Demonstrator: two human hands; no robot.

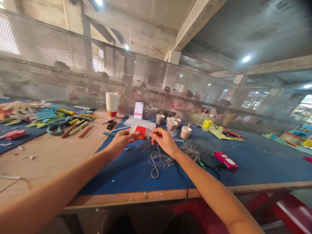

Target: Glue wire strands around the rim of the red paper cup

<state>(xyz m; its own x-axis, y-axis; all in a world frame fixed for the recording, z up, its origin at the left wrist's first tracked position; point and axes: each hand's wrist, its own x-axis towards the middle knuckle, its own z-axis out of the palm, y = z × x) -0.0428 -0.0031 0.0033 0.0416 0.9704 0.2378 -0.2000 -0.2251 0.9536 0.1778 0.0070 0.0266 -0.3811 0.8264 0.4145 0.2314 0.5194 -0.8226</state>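
Observation:
My left hand (124, 139) is wrapped around a paper cup (140, 133) with a red band, held on its side above the blue table. At the cup's right end, my right hand (162, 139) has its fingers pinched together. Something thin and pale seems to run from those fingers to the cup; what it is stays too small to make out. Below the right hand lies a tangle of grey cord (158, 159) with thin straight strands. Behind the hands stand several small cups with loop handles (172, 124) and a cup with a stick in it (185, 132).
A stack of paper cups (111, 104) and a phone (138, 110) stand at the back. Scissors (57, 125) and several sticklike tools (85, 131) lie left. To the right are a pink device (226, 161), a yellow-labelled bottle (207, 123) and a mesh partition (151, 74) behind.

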